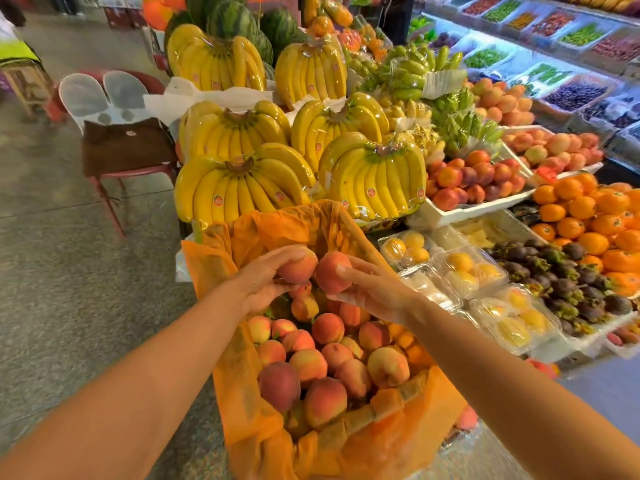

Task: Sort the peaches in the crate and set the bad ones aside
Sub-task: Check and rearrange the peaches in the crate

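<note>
Left hand (pixel 266 285): your grip is clamped on one peach, fingers curled over its top; you hold it above the far half of the crate.
Left peach (pixel 298 266): orange-red, lifted clear of the pile, just beside the right peach.
Right hand (pixel 375 289): palm turned up, your grip closed around a second peach, fingertips on its right side.
Right peach (pixel 330 271): red-orange, level with the left peach; whether the two touch cannot be told.
Crate (pixel 420 384): below your forearms, at the near end of the fruit display.
Orange liner (pixel 256 233): drapes over the crate walls and rises behind your hands.
Loose peaches (pixel 327 329): piled in the crate, close to the rim.
Bananas (pixel 242 192): wrapped bunches stacked just behind the crate.
Clamshell packs (pixel 465 271): yellow fruit inside, right of the crate.
Mangosteens (pixel 568 285): heaped right of the packs.
Oranges (pixel 585 209): stacked behind the mangosteens.
</note>
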`<move>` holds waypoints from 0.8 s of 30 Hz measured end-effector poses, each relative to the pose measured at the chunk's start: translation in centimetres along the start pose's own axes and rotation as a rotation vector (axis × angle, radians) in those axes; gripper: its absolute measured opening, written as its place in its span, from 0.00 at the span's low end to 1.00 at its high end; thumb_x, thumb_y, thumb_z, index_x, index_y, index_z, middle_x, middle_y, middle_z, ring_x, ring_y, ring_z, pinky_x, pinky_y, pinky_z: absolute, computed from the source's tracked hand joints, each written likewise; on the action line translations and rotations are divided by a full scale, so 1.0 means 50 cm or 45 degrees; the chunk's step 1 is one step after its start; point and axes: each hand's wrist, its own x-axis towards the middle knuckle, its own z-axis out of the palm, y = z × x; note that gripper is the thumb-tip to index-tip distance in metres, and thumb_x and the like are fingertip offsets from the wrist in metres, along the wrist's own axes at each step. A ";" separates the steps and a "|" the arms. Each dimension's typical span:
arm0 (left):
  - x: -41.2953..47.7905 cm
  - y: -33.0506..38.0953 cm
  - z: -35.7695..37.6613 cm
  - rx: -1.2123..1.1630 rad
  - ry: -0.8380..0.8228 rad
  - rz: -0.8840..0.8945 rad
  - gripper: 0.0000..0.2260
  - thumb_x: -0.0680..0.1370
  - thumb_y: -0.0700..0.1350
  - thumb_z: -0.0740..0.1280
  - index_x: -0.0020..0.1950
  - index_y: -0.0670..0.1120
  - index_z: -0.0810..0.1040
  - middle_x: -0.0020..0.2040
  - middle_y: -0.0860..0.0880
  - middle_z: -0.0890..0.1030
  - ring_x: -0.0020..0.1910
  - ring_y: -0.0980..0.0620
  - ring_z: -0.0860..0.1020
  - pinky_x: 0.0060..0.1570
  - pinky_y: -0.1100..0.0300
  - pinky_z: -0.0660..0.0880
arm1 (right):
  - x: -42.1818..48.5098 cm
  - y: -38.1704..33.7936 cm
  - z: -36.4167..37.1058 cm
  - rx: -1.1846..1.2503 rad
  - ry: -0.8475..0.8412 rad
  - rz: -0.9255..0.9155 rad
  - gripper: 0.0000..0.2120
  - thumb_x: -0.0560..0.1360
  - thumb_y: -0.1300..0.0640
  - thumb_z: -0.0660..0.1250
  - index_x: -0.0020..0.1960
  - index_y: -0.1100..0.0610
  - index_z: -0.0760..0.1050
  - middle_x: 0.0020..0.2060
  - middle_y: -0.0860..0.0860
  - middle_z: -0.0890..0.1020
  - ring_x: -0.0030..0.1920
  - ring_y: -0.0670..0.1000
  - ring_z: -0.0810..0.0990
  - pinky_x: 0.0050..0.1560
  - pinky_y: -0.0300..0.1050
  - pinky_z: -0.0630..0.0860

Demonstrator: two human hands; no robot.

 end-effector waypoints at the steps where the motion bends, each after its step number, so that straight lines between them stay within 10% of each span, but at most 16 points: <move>1: -0.006 0.003 0.000 -0.025 0.003 -0.003 0.12 0.72 0.43 0.71 0.54 0.47 0.79 0.56 0.43 0.78 0.49 0.47 0.76 0.46 0.54 0.74 | -0.003 0.001 -0.004 0.012 0.012 0.006 0.29 0.65 0.48 0.77 0.63 0.55 0.76 0.56 0.55 0.82 0.54 0.53 0.82 0.50 0.45 0.80; 5: -0.026 0.013 0.001 -0.147 -0.024 -0.088 0.29 0.55 0.48 0.74 0.55 0.44 0.76 0.54 0.40 0.74 0.51 0.41 0.75 0.44 0.54 0.75 | -0.015 -0.004 -0.017 0.052 0.062 0.031 0.30 0.67 0.47 0.77 0.65 0.58 0.74 0.59 0.61 0.80 0.57 0.61 0.80 0.47 0.45 0.81; 15: -0.045 0.017 0.017 -0.180 -0.065 -0.115 0.11 0.77 0.45 0.64 0.57 0.42 0.75 0.58 0.40 0.71 0.55 0.43 0.72 0.51 0.53 0.74 | -0.025 -0.001 0.001 0.324 0.112 0.016 0.24 0.78 0.53 0.64 0.72 0.54 0.65 0.66 0.67 0.71 0.55 0.65 0.80 0.43 0.50 0.83; 24: -0.054 0.022 0.028 -0.214 -0.087 -0.076 0.16 0.77 0.44 0.66 0.63 0.40 0.73 0.66 0.37 0.71 0.61 0.41 0.74 0.44 0.51 0.82 | -0.035 -0.005 -0.001 0.249 0.147 0.163 0.24 0.82 0.43 0.52 0.63 0.62 0.72 0.45 0.61 0.84 0.40 0.54 0.84 0.41 0.43 0.83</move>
